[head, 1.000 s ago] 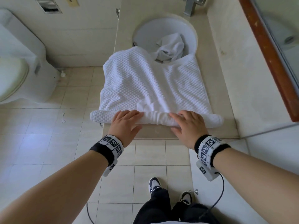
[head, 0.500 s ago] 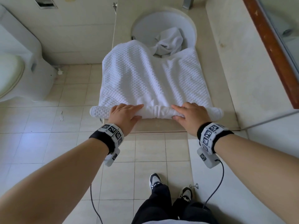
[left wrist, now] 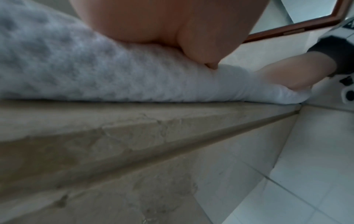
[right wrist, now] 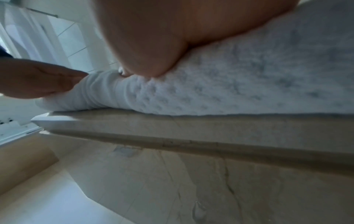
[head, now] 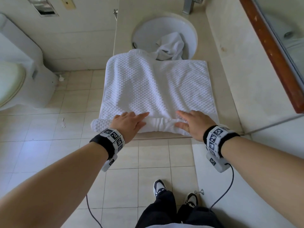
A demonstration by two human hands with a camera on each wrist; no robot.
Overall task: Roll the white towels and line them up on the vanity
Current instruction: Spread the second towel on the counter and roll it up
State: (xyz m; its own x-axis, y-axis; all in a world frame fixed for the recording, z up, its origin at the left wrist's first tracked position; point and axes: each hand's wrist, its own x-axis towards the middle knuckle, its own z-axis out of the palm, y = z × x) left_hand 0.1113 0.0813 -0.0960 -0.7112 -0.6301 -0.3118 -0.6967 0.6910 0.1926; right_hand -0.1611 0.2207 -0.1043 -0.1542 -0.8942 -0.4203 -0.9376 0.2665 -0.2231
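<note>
A white waffle-weave towel (head: 156, 86) lies spread on the beige vanity top (head: 227, 83), its near edge wound into a thin roll (head: 158, 125) along the counter's front. My left hand (head: 130, 120) lies flat on the roll's left part, fingers straight. On the right part my right hand (head: 190, 120) presses down the same way. The wrist views show each palm on the roll (left wrist: 134, 78) (right wrist: 229, 84) above the counter's front edge. A second white towel (head: 169, 46) lies crumpled in the sink (head: 148, 30).
The towel's far edge overlaps the sink rim. A faucet (head: 189, 5) stands behind the basin. A wood-framed mirror (head: 269, 51) runs along the right. A toilet (head: 18, 71) stands at the left on the tiled floor (head: 74, 129). My feet are below the counter.
Both hands have pushed the roll a little farther from the counter's front edge, fingers stretching out flatter over it. The roll has grown slightly thicker.
</note>
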